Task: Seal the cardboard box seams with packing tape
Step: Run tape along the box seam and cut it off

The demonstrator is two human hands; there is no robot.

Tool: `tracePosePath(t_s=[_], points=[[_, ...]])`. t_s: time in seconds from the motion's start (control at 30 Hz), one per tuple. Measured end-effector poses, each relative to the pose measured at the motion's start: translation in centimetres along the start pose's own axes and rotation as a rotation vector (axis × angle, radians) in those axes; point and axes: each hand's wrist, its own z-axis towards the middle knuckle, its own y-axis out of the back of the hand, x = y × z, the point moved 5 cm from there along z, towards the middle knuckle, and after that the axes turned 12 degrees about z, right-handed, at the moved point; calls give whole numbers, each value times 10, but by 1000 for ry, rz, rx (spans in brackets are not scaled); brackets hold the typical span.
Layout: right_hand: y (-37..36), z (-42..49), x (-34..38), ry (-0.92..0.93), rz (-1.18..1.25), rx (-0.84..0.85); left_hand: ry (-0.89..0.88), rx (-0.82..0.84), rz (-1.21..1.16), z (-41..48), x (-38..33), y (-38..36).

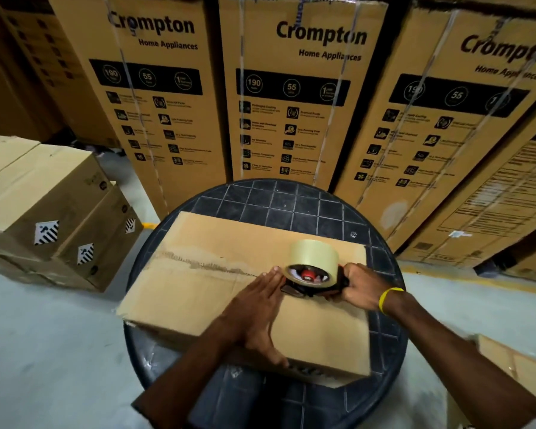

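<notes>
A flat brown cardboard box [198, 274] lies on a round dark table [291, 202]. Its centre seam [205, 265] runs left to right and looks rough and torn along its length. A tape dispenser [311, 270] with a pale yellow roll of packing tape sits on the seam near the box's right end. My right hand [361, 287], with a yellow wristband, grips the dispenser from the right. My left hand [257, 308] lies flat on the box top, fingers together, fingertips touching the dispenser's left side.
Tall printed appliance cartons [294, 97] stand in a row right behind the table. A stack of smaller brown boxes [50, 209] sits on the floor at the left. Another carton corner [514, 366] shows at the lower right. Grey floor surrounds the table.
</notes>
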Motion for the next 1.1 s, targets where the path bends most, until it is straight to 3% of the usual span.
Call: tracePosePath(t_s=[0.27,0.63,0.77,0.97,1.1], points=[[-5,6,25,-14,-32,-71,-48,-30,-43,-2,32,6],[51,-56,-63,-72,25,-44,-56,-55,-46,-5,29,0],[51,-58,-61,-43,39,-35,40,-42,-56,1,5,4],[52,-65,-52,-38,30,-33,273,-3,-261,52,-97,15],[45,-70,-65,-96,71,-52,337,44,-139,62,-105,3]])
